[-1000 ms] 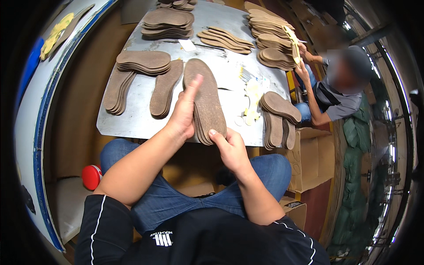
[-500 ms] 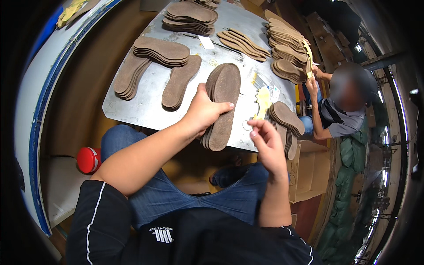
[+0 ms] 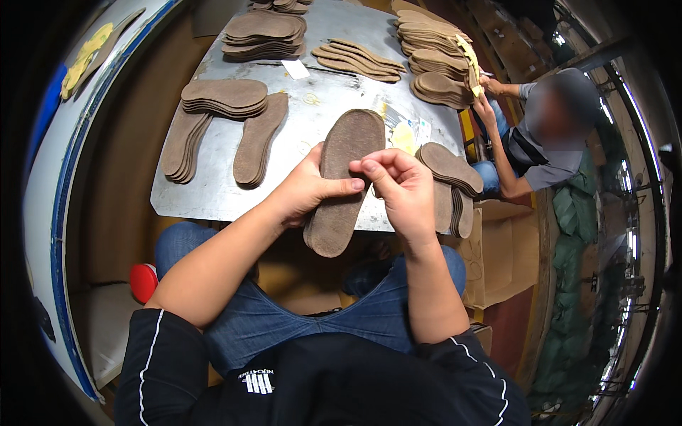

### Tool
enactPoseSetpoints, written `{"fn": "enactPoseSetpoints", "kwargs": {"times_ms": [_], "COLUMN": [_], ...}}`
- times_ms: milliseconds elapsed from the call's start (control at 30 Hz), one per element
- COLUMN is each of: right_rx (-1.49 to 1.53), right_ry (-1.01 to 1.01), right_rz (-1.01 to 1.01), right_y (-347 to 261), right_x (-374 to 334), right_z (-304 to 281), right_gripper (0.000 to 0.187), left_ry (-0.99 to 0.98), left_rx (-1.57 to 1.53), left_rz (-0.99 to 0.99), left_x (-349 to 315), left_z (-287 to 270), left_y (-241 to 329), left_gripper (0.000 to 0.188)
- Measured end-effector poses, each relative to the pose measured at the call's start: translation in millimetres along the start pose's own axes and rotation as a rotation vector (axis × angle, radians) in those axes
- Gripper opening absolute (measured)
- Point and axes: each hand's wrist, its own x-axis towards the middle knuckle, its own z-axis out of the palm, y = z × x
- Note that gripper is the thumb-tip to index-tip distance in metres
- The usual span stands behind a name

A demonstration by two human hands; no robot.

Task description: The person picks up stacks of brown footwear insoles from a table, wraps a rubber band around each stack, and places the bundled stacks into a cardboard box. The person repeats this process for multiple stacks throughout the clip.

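Observation:
My left hand [image 3: 307,188] is closed round a stack of brown insoles [image 3: 348,138], with its thumb lying across the face of the top one. The stack is held upright and slightly tilted above the table's near edge. Over the right side of that top insole is my right hand [image 3: 408,190], its thumb and forefinger pinched together. Whatever is between those fingertips, if anything, is too small to make out. Just behind the right hand lies a yellow cut piece [image 3: 403,136], partly hidden.
On the metal table [image 3: 206,202] stand insole stacks at left [image 3: 224,96], far left [image 3: 263,35] and right [image 3: 449,167]. Thinner insoles [image 3: 359,60] lie at the back. Across the table's right side a co-worker [image 3: 543,138] holds a yellow-edged piece. A cardboard box [image 3: 504,245] sits below right.
My right hand has moved left and up from beside the yellow piece onto the top insole. The held stack has shifted slightly left and turned its face more toward me.

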Motion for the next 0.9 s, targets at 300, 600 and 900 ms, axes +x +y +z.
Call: {"fn": "enactPoseSetpoints", "kwargs": {"times_ms": [300,600,900], "right_rx": [-0.075,-0.273,-0.618], "right_ry": [0.038,-0.036,-0.153], "right_rz": [-0.030,-0.152,-0.280], "right_y": [30.7,29.4,-18.2], "right_x": [-7.4,-23.5,-50.0], "right_z": [7.3,19.1,28.9], "right_gripper": [0.018,0.021,0.023], "left_ry": [0.070,0.209,0.347], "left_rx": [-0.017,0.135,0.282], "left_rz": [0.016,0.069,0.145], "left_x": [19.2,21.3,23.1], "left_z": [-6.8,0.9,5.8], "left_y": [-26.5,-32.5,-30.3], "left_gripper": [0.080,0.081,0.087]}}
